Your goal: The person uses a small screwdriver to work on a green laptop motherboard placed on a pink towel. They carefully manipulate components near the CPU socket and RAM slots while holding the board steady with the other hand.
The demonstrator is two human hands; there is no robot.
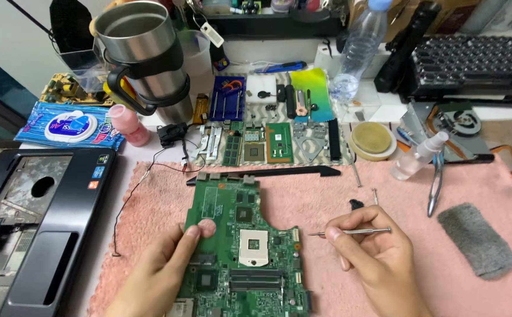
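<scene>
1. Motherboard, green, flat on pink towel, near its front edge; pale square processor socket roughly mid-board.
2. Left hand on board's left edge, thumb pressed onto top face, fingers curled beside and under the rim (a pinning grip, not a lift).
3. Right hand closed around thin metal tool, pinched between thumb and fingers, lying about level, tip pointing left toward board's right edge but just short of it.
4. Long black plastic strip on towel right behind the board.
5. Small black bit and a screw near it, just behind right hand.
6. Pliers and grey pad further right on towel, well apart from board.
7. Black laptop shell off to left, beside towel.
8. Steel mug, water bottle, small spray bottle and row of loose small boards and brackets at back.
</scene>
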